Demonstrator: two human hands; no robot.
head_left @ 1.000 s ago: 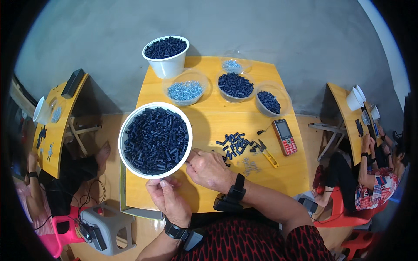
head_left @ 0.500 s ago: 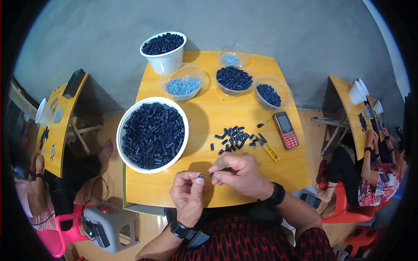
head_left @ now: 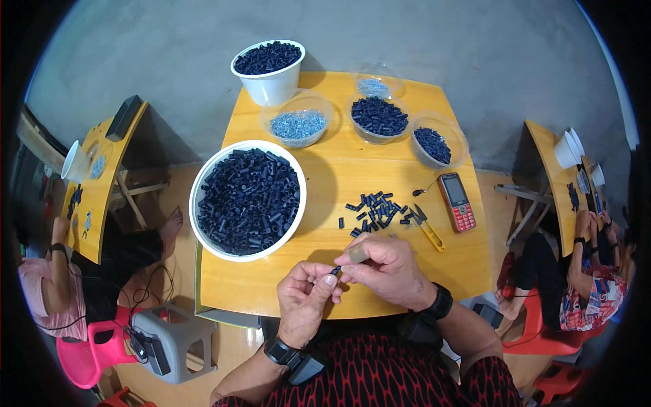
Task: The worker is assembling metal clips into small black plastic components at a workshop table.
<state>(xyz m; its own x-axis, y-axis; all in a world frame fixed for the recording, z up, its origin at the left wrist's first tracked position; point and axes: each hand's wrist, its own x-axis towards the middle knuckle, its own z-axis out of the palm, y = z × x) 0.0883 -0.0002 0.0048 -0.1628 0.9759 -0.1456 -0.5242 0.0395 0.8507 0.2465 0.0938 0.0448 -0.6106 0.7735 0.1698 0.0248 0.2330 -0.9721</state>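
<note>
left hand (head_left: 305,298) + right hand (head_left: 383,268): both pinch small black tube (head_left: 335,270) at table (head_left: 407,292) front edge | risk: tube slips, drops off

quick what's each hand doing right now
Left hand: pinched shut on a small dark piece.
Right hand: fingers closed at the same small dark piece.

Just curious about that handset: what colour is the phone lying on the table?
The phone is red with a dark screen, seen clearly in the head view.
</note>
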